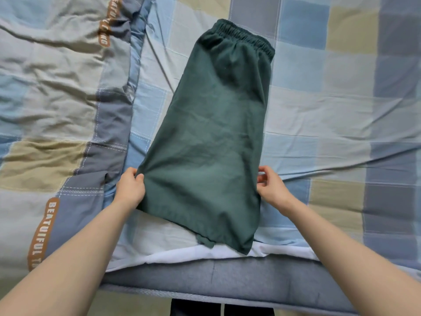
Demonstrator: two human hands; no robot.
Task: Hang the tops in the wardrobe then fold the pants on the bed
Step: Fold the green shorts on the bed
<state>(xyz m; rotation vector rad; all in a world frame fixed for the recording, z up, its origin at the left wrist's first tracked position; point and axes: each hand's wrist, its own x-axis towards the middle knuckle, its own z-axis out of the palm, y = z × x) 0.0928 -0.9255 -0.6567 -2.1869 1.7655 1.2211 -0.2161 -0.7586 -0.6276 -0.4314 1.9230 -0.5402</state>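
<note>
Dark green pants [211,137] lie folded lengthwise on the checked bed sheet [330,106], elastic waistband at the far end, leg hems near the bed's front edge. My left hand [130,189] pinches the left edge of the pants near the hem, thumb on top of the fabric. At the right edge, my right hand [270,185] has its curled fingers touching the cloth; how firmly it holds is hard to tell.
A rumpled checked quilt [57,92] with brown lettering fills the left side of the bed. The grey padded bed edge [227,279] runs along the bottom, with a white sheet layer [273,250] showing above it.
</note>
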